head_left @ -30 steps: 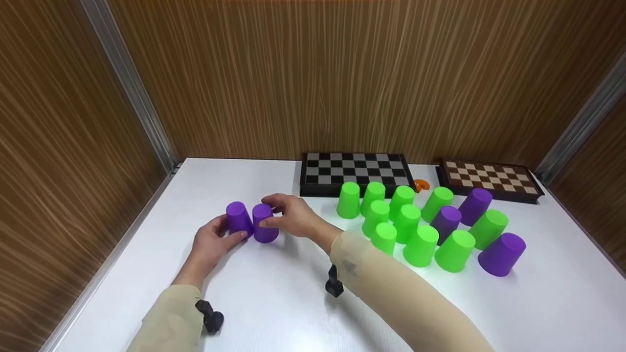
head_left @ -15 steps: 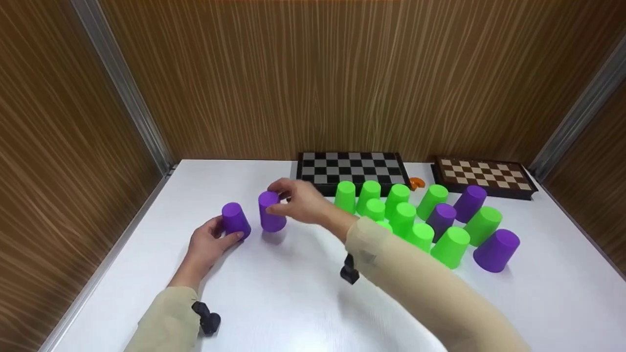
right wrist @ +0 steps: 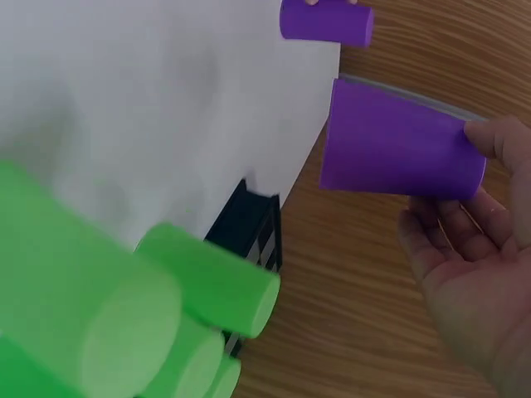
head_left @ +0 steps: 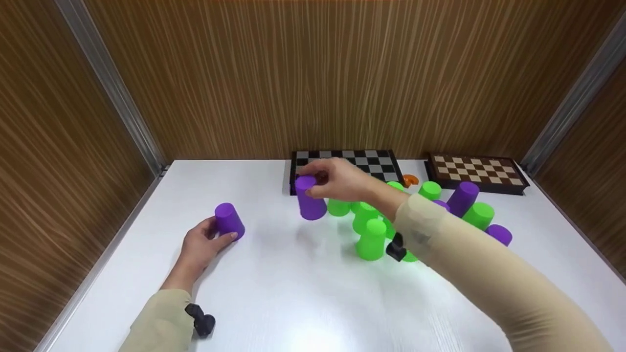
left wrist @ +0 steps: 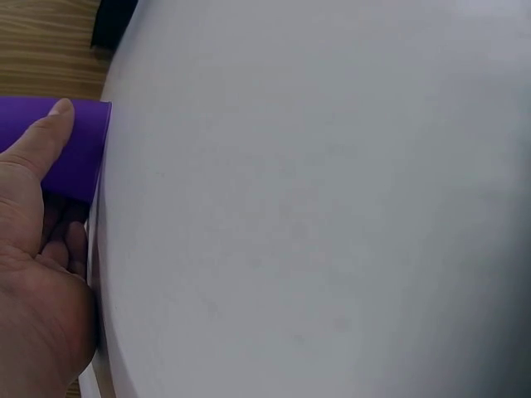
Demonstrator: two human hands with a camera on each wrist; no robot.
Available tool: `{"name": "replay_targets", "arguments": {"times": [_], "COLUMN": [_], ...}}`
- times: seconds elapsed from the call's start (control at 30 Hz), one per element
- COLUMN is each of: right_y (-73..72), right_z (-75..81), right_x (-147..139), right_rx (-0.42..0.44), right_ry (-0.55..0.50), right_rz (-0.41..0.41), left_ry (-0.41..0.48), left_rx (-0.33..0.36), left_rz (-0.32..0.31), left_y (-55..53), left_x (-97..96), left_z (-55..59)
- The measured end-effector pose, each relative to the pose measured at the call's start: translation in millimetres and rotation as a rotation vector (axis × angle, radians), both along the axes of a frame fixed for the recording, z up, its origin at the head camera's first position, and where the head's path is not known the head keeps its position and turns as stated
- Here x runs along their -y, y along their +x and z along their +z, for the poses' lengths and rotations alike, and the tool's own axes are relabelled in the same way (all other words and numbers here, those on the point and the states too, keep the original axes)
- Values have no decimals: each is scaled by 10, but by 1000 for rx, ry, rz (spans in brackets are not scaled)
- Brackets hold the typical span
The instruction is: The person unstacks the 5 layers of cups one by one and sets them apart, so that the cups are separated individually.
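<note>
On the left of the table (head_left: 274, 288) a purple cup (head_left: 230, 222) stands upside down. My left hand (head_left: 199, 247) grips it low, with the thumb across its front near the rim, as the left wrist view shows too. Another purple cup (head_left: 312, 203), also upside down, is in my right hand (head_left: 342, 181), pinched near its closed end between thumb and fingers. In the right wrist view this purple cup (right wrist: 398, 141) is held above the table. Several upside-down green cups (head_left: 371, 239) stand beyond and below the right hand, partly hidden by the right forearm.
More purple cups (head_left: 463, 198) stand among the green ones at the right. A black-and-grey checkered board (head_left: 376, 164) lies at the back, partly behind the right hand. A brown checkered board (head_left: 479, 171) and a small orange object (head_left: 410, 180) are at the back right.
My right hand has lifted its purple cup off the table and carried it right, away from the other purple cup. The left hand still holds its cup in place.
</note>
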State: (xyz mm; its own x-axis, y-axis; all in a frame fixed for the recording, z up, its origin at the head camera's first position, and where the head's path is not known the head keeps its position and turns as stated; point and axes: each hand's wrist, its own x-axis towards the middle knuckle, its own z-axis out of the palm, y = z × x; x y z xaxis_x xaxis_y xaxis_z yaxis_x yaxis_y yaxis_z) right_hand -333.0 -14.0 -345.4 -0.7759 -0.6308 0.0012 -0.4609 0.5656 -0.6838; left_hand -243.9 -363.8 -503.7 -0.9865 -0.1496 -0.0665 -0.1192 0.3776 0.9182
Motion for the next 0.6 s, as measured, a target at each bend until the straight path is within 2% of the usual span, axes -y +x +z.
{"name": "replay_targets", "arguments": {"times": [0.33, 0.6], "right_y": [-145, -214], "right_z": [-164, -304], "right_x": [-385, -530], "right_rx": [20, 19], "right_ry": [98, 167], "right_rz": [8, 39], "left_ry": [13, 15], "left_rx": [1, -14], "left_rz": [0, -6], "left_y": [-5, 5], "left_x": [-2, 26], "left_z": [-14, -16]}}
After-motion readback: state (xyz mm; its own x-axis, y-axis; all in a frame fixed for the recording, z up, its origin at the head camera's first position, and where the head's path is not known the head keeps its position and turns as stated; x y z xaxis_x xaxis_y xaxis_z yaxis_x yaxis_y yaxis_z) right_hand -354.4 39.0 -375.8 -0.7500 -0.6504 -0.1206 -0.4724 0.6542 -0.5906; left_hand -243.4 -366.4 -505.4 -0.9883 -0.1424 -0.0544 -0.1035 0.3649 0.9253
